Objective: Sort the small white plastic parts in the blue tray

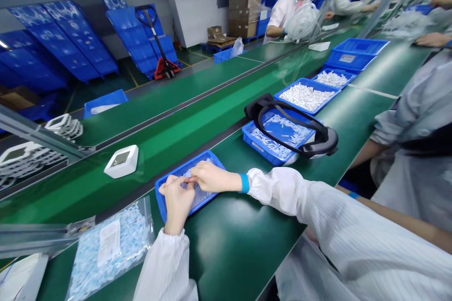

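Note:
Both my hands meet over a shallow blue tray (165,211) on the green bench. My left hand (177,202) is curled closed, thumb and fingers pinching something small at the tray's left side. My right hand (212,178), with a blue wristband, is also closed, its fingertips touching the left hand's and pinching a small clear-white packet (189,174). The tray holds several small translucent packets under my hands. What exactly the left fingers hold is hidden.
A clear bag of small packets (109,244) lies front left. A white square device (122,161) rides the conveyor belt. A blue tray with a black headset (296,134) on it stands to the right, more part trays (307,96) beyond. A co-worker's sleeve (413,117) is at right.

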Available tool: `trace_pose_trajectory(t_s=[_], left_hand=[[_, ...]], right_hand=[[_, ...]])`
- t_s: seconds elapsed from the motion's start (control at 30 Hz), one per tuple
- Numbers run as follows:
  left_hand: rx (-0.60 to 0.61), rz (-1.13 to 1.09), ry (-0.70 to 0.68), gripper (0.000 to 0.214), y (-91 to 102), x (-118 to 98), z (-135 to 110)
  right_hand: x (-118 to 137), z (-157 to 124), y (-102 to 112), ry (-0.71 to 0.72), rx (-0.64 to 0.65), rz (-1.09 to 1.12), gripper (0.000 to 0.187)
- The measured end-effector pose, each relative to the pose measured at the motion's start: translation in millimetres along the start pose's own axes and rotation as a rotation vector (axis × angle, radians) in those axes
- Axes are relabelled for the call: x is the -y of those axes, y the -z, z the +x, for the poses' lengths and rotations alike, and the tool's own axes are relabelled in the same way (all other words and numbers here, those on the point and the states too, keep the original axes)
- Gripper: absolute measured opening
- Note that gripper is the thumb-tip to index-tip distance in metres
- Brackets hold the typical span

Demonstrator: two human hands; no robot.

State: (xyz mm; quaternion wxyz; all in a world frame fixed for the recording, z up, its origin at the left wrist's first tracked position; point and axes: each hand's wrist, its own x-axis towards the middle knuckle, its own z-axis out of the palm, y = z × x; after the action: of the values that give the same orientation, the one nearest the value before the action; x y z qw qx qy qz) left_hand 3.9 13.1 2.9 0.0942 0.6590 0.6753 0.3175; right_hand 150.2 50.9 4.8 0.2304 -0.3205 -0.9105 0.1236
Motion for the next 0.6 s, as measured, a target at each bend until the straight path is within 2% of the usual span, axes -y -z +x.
trace_pose_trajectory(t_s=[0.13,0.3,0.47,0.6], left_hand=[[-0.049,-0.003,0.004,0.023,-1.8,-3.6,-2.0],[-0.075,-0.010,0.052,0.024,-4.7,-8.4,-4.6],[-0.037,-0.053,0.109,0.027,-6.3,-7.2,-5.5],[-0.027,-0.004,0.089,0.028,-7.7,-8.6,-4.7]], right_hand=[[-3.4,-1.3,2.7,-0.043,-0.017,0.105,0.013],[-3.9,-4.5,8.6,-0.041,-0.027,0.120,0.013],[-5.3,-6.1,13.3,-0.087,-0.001,0.212,0.014],[-13.5,-4.0,14.5,-0.127,0.041,0.379,0.015]])
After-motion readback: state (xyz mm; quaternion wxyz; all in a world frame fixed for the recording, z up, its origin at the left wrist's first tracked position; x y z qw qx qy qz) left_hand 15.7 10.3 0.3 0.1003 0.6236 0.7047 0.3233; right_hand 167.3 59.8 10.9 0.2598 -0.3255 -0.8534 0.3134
